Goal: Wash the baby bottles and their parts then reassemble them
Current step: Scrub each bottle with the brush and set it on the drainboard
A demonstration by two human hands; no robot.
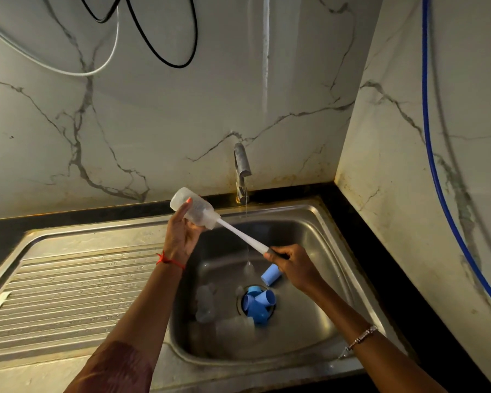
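- Left hand (182, 236), raised over the far-left edge of the sink (309, 279): fingers (188, 201) curled round the middle of a clear baby bottle (194, 209), gripping it firmly.
- Baby bottle held in the air and tilted. Long axis from far left to near right, closed base high at the far left, open mouth lower and pointing right.
- Right hand (294, 265), over the basin: fingers closed tight round the dark grip end of a white bottle brush (243, 236), with no gap visible.
- Brush shaft in line with the bottle's axis, far end inside the mouth; bristles not distinguishable through the plastic.
- Tap (242, 165) at the far rim, with a thin stream of water falling close by the brush shaft.
- In the basin: cluster of blue caps (260, 303) on the drain, single blue cap (270, 275) just beside the right hand, clear bottles (206, 304) lying at the near left.
- Ribbed drainboard (68, 293) left of the basin.
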